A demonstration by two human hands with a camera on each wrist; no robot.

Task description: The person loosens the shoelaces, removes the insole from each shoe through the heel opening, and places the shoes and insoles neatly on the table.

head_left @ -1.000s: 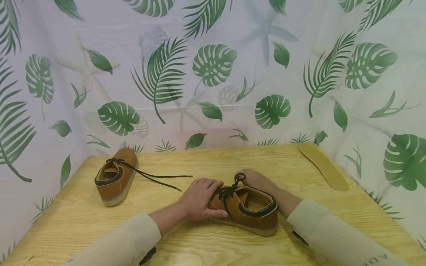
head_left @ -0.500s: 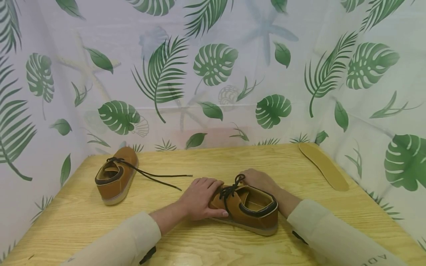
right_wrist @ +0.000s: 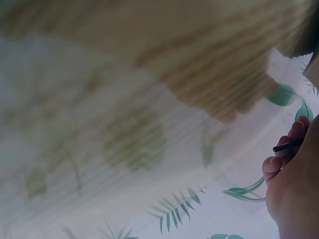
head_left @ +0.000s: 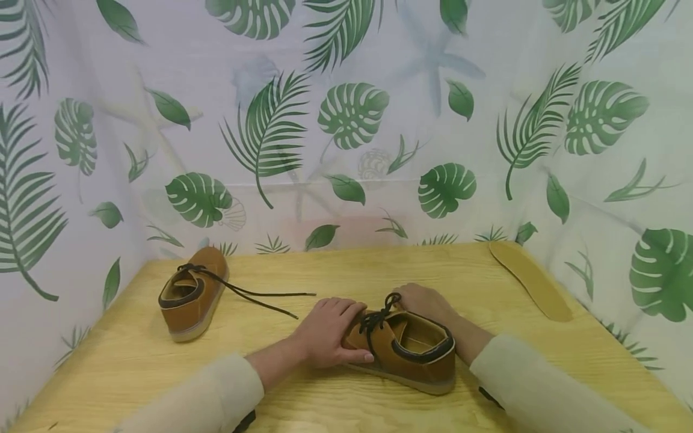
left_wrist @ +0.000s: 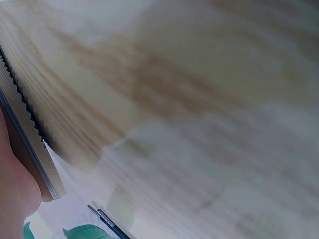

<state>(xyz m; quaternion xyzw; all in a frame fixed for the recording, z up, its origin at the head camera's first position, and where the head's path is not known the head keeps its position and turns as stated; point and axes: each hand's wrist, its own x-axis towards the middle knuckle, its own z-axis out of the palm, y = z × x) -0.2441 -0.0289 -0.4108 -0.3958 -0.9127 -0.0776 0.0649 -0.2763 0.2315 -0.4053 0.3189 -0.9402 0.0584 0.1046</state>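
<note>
A brown lace-up shoe (head_left: pixel 403 355) with a dark padded collar lies at the middle front of the table, toe to the left. My left hand (head_left: pixel 327 331) grips its toe, thumb along the near side and fingers over the far side. Behind the shoe, my right hand (head_left: pixel 428 305) holds the black shoelace (head_left: pixel 387 308), which rises in a small loop above the tongue. In the right wrist view, a dark lace end (right_wrist: pixel 286 146) sticks out from the curled fingers (right_wrist: pixel 271 164). The left wrist view catches the shoe's pale sole edge (left_wrist: pixel 37 149) beside my palm.
A matching brown shoe (head_left: pixel 192 313) stands at the back left, its two long laces (head_left: pixel 260 296) trailing right across the wooden table (head_left: pixel 303 397). At the far right lies a tan insole (head_left: pixel 530 279). A leaf-patterned curtain (head_left: pixel 292 198) encloses the back and sides.
My right hand has shifted slightly right with the lace. The left hand keeps its hold on the toe. The whole head view has tilted a little, so everything sits lower.
</note>
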